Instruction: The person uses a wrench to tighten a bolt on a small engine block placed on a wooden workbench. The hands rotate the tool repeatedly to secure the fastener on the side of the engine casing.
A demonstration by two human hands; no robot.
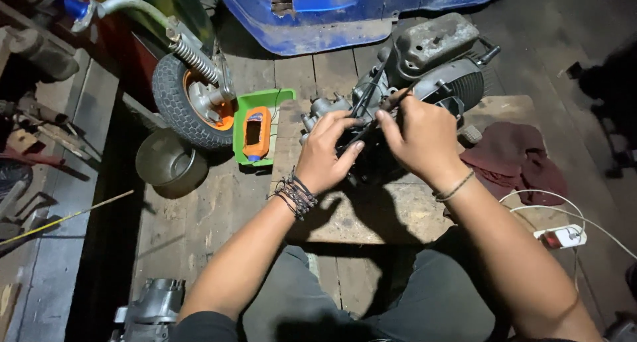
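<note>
A grey scooter engine (430,57) lies on a wooden board (371,212) in front of me. My left hand (325,153), with dark cord bracelets on the wrist, grips a dark part at the engine's near side. My right hand (419,137) pinches a thin black cable (367,98) that runs up along the engine. Both hands meet over the same spot, and what lies under the fingers is hidden.
A small wheel with an orange hub and spring (192,93) stands at the left. Beside it are a green tray (247,110) holding an orange meter (257,133), and a metal bowl (169,161). A maroon rag (517,159) and a white power strip (563,236) lie at the right. Blue bodywork (332,13) sits behind.
</note>
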